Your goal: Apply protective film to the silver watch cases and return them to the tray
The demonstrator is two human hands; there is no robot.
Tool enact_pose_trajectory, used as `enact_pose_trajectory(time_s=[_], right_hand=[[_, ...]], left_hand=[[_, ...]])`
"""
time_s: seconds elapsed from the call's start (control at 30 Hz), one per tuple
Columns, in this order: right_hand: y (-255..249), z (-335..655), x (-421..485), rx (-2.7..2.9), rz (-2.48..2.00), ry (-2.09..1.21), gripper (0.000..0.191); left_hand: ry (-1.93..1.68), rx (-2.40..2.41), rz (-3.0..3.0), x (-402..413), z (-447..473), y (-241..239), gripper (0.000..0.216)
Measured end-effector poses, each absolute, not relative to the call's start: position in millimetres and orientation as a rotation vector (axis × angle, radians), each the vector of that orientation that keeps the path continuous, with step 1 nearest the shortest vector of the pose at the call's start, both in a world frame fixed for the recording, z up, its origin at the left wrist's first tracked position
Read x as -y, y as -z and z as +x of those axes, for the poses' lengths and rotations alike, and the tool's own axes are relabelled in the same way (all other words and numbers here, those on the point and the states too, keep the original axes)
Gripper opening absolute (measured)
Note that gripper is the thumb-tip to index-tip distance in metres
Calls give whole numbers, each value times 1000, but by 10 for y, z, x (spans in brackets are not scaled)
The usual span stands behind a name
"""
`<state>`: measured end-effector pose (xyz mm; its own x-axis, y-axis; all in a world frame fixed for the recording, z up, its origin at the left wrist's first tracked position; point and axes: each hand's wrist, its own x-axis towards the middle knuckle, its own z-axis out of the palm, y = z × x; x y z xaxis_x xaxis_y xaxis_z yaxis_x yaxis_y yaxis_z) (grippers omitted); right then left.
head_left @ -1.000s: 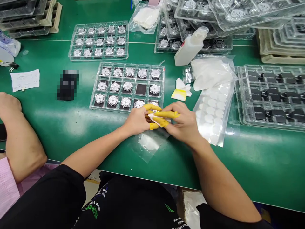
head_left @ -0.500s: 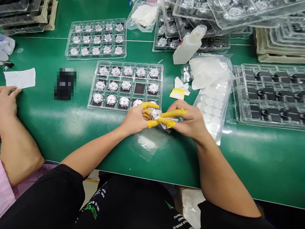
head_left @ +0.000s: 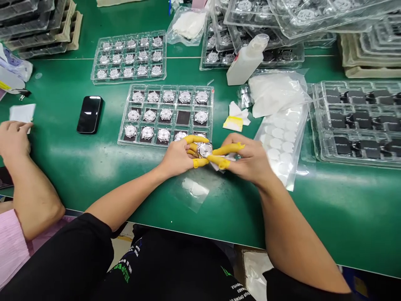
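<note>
On the watch dial, unreadable markings

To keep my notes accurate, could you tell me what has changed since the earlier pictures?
The watch's face now shows between the left hand and the right hand; the co-worker's hand moved forward onto a white paper. The tray of watches stayed put.

Green lettering on the person's black clothing, upside down in this view, reads roughly "KELOPEE"; the white print nearby and the dial of the watch are too small to read.
</note>
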<state>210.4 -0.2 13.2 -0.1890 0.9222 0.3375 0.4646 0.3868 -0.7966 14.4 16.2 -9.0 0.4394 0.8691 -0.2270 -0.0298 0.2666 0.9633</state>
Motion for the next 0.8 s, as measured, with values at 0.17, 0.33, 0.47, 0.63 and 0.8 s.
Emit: enact_pose_trajectory(time_s=[0.17, 0.33, 0.47, 0.63, 0.8], right_hand=[[-65, 2277, -46, 1791, -1418, -390, 24], [-157, 2491, 14, 1896, -1492, -504, 33], [-209, 2384, 63, 1917, -1472, -698, 20], [-210, 2346, 44, 1895, -1475, -782, 18], [-216, 2364, 70, 2050, -1449, -626, 11]], left_hand=[[-766, -960, 1169, -151, 143, 75, 63], [-899, -902, 1258, -126, 135, 106, 56], [-921, -851, 1427, -129, 113, 145, 55], [-908, -845, 1663, -127, 83, 129, 48], [-871, -822, 1752, -111, 74, 104, 44]])
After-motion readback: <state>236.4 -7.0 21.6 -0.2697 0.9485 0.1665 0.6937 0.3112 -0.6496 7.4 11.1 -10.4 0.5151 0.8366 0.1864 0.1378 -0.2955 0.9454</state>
